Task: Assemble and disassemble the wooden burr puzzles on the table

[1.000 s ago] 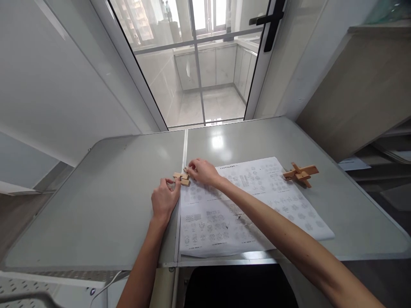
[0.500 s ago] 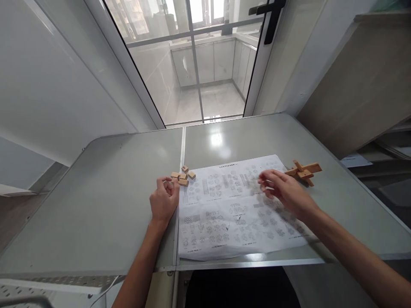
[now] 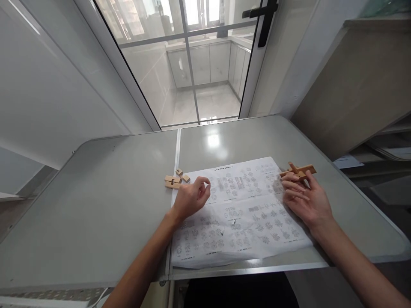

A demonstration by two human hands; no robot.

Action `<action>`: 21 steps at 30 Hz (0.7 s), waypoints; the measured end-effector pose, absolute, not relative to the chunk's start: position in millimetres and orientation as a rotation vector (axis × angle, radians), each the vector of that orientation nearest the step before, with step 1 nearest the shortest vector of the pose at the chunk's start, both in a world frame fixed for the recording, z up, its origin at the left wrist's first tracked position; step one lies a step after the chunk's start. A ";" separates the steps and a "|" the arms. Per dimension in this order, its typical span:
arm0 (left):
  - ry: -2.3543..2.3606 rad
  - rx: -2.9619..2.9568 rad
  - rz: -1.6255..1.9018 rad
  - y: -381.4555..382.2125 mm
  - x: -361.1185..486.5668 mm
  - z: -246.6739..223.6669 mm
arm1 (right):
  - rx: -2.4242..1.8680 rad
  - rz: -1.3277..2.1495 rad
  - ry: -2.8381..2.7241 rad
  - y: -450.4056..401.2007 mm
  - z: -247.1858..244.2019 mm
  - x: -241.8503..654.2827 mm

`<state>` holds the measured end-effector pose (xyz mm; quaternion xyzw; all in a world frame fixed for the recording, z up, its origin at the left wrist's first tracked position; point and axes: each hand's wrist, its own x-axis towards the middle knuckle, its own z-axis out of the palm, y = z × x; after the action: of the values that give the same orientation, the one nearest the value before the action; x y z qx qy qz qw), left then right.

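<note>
An assembly of interlocking wooden puzzle sticks [image 3: 302, 170] rests at the right edge of the sheet. My right hand [image 3: 306, 201] has its fingers around the near side of this assembly, partly covering it. Over the left part of the printed sheet [image 3: 237, 233] is my left hand [image 3: 191, 197], its fingers loosely curled with a gap between thumb and index finger and nothing visible in them. Just left of that hand lie two notched wooden sticks [image 3: 172, 182] side by side, with two small wooden blocks [image 3: 183, 175] behind them.
The grey folding table [image 3: 112, 205] has a metal seam running front to back. Beyond its far edge stands a glass door [image 3: 199, 77] with a black handle [image 3: 265, 21]. Shelves [image 3: 379, 149] with papers stand to the right.
My left hand has moved right, from the loose wooden pieces to over the sheet. My right hand has moved right to the wooden puzzle assembly. The view has shifted slightly.
</note>
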<state>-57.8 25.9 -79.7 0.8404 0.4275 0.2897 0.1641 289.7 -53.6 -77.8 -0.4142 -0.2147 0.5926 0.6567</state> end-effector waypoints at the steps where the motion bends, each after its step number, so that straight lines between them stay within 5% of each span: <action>1: 1.199 2.386 0.815 26.2 -57.2 -81.8 | -0.894 1.354 -0.449 -52.1 -79.2 289.9; 21: 1.073 2.112 1.037 27.0 -67.3 -93.0 | -1.002 1.624 -1.426 14.4 -88.4 157.4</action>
<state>-67.3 27.0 -93.0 0.7855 0.3988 0.3857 0.2742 157.4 14.4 -88.4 -0.3906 -0.5561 0.6331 0.3708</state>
